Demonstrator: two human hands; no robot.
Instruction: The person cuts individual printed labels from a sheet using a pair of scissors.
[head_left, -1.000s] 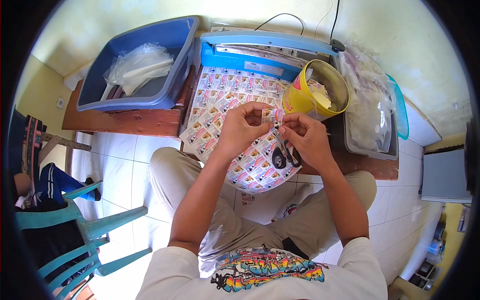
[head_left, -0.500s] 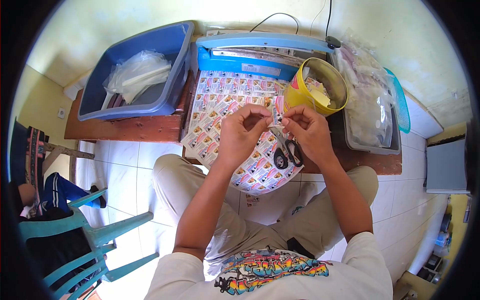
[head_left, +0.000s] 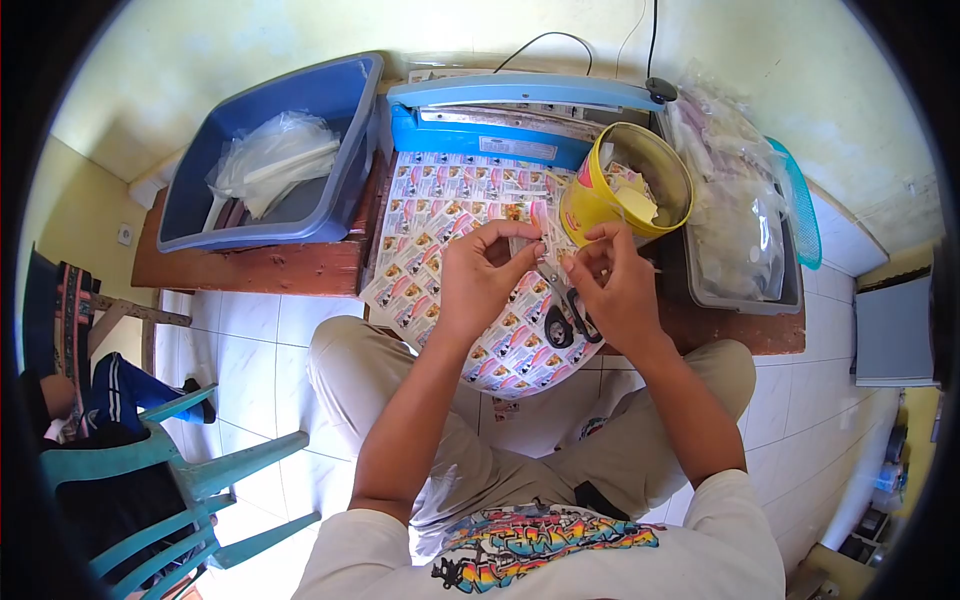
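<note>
My left hand (head_left: 484, 280) is closed in a pinch on a small printed paper label, mostly hidden by the fingertips. Close by on the right, my right hand (head_left: 617, 290) has its fingers curled and thumb drawn in; whatever lies between them is too small to make out. Black-handled scissors (head_left: 558, 326) are below the hands, pointing up between them, partly covered by my right hand. Under both hands spread sheets of printed labels (head_left: 410, 285), their front edge curving over the bench edge.
A blue heat sealer (head_left: 490, 140) stands behind the sheets. Right of it are a yellow bucket (head_left: 590, 207) with paper scraps and a grey bin (head_left: 745, 300) of plastic bags. A blue tub (head_left: 345, 190) holds clear bags at left. A green chair (head_left: 200, 470) and a person's leg (head_left: 140, 390) are at lower left.
My right hand has drawn slightly down and away from the left, its fingers curling more. The scissors now show less beside it. My left hand keeps its pinch.
</note>
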